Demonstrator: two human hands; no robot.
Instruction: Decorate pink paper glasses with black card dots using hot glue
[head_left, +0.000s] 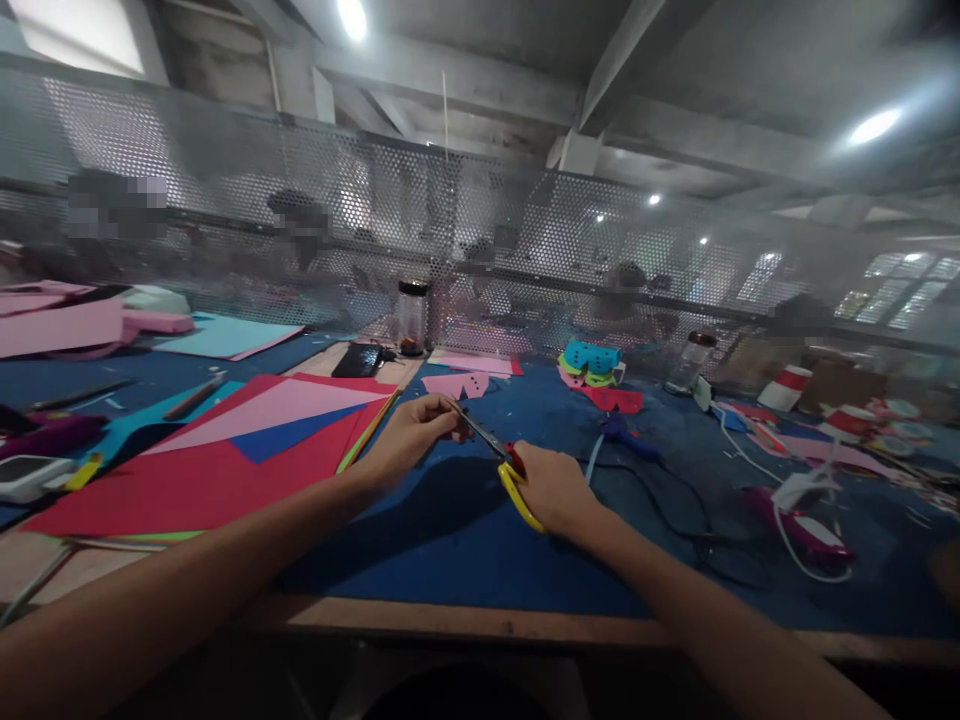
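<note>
My right hand (555, 488) grips a pair of scissors (514, 482) by its yellow and red handles. The blades point up and left, toward my left hand. My left hand (424, 432) has its fingers pinched together at the blade tips; whatever small thing they hold is hidden. Both hands are above the blue mat (420, 560). Just beyond them lies a pink paper piece (456, 385) with small dark holes. To the left, a stack of red sheets (292, 480) carries a pink sheet (277, 408) and a blue paper piece (292, 432).
Curled blue paper pieces (592, 356) and a red cut-out (613, 399) lie beyond my right hand. A blue-handled corded tool (630, 438) is nearer. A phone (358, 360) and a glass jar (412, 318) stand before the mesh screen (495, 250). Cables and paper cups (786, 387) crowd the right.
</note>
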